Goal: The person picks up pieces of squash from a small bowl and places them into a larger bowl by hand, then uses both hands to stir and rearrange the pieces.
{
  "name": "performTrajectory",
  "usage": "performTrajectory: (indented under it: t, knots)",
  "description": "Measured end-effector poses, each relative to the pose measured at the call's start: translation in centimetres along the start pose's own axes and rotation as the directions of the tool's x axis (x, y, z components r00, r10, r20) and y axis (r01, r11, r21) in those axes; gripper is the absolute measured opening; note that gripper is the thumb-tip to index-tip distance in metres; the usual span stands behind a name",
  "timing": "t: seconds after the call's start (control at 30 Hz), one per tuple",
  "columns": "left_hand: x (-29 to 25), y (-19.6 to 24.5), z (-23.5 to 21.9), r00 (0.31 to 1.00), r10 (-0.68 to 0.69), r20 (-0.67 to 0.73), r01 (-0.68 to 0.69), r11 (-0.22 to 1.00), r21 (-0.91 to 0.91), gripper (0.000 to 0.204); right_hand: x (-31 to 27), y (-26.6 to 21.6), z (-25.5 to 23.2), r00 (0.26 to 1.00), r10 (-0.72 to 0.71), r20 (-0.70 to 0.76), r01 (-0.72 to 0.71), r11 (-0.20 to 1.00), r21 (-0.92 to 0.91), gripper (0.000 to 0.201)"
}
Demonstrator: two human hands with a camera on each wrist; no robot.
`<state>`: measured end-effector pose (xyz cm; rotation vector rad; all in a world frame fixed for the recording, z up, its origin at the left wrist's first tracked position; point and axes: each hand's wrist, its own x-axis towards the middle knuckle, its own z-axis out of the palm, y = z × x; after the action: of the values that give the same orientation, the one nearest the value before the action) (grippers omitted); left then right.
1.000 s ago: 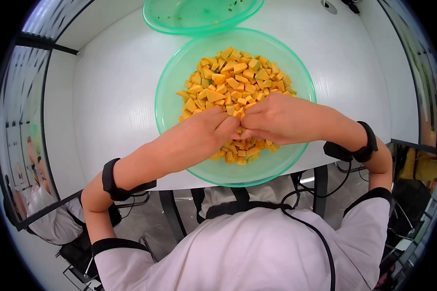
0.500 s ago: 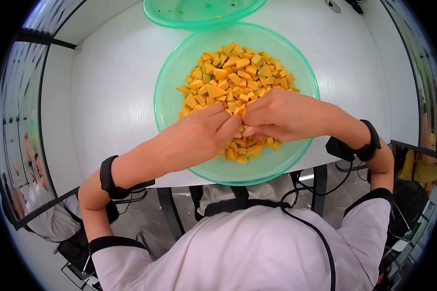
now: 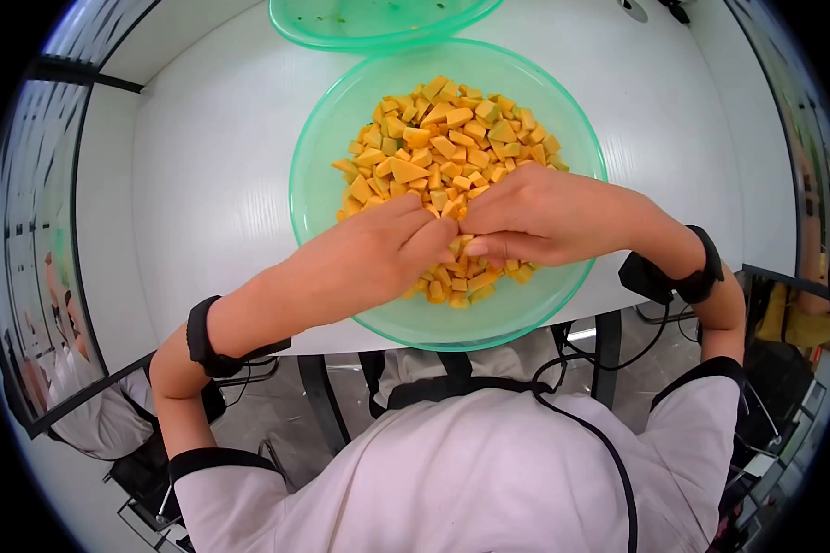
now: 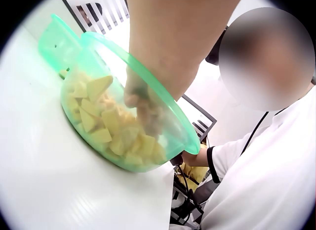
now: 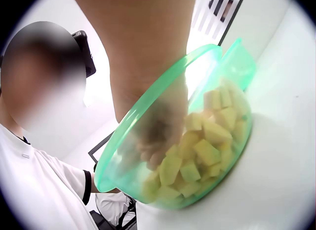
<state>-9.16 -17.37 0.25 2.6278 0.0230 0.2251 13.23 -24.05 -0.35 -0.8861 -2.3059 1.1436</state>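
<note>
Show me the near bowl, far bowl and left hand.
Near bowl (image 3: 461,330), head view: bare front wall.
Far bowl (image 3: 383,42), head view: front rim.
Left hand (image 3: 376,247), head view: back of the hand.

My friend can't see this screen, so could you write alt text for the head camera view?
A person's left hand and right hand are close together over orange, pumpkin-like chunks heaped in a translucent green bowl. It stands on a white table, with a second green container just beyond; the person's pale shirt shows below.
</note>
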Motion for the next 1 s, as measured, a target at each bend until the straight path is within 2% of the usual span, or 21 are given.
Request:
performTrajectory:
  t: [0.03,0.17,0.27,0.37,0.47,0.83,0.93,1.0]
  knots:
    - [0.0,-0.1,-0.1,1.0,0.0,0.0,0.0,1.0,-0.026,0.026,0.0,0.0,0.0,1.0,-0.015,-0.006,0.015,0.999,-0.029,0.019]
    - [-0.1,-0.3,-0.8,0.998,-0.022,0.065,0.029,0.993,-0.112,0.017,0.0,-0.2,0.2,0.998,-0.033,-0.046,0.037,0.996,0.08,0.025]
    - [-0.1,-0.5,-1.1,0.999,-0.011,0.04,0.016,0.991,-0.131,0.019,0.2,-0.3,0.0,0.999,-0.024,-0.042,0.028,0.994,0.105,0.025]
    - [-0.3,-0.6,-0.9,1.0,-0.019,-0.02,0.015,0.985,-0.172,0.029,0.3,-0.2,0.1,0.999,-0.024,-0.037,0.028,0.994,0.109,0.025]
    - [-0.3,-0.7,-1.0,0.999,-0.035,-0.016,0.031,0.979,-0.202,0.031,0.3,-0.1,0.1,0.998,-0.038,-0.049,0.043,0.992,0.12,0.025]
    - [-0.7,-0.5,-2.2,0.993,-0.116,-0.01,0.113,0.984,-0.138,0.027,0.0,-0.2,0.2,0.998,-0.03,-0.057,0.035,0.996,0.081,0.02]
    - [-0.6,-0.5,-1.9,0.996,-0.093,-0.012,0.09,0.985,-0.147,0.026,0.1,-0.9,-0.1,0.993,0.12,-0.013,-0.117,0.983,0.142,0.02]
    - [-0.4,-0.6,-1.5,0.997,-0.072,-0.017,0.069,0.987,-0.145,0.026,0.2,-0.9,0.1,0.994,0.097,-0.045,-0.093,0.992,0.083,0.021]
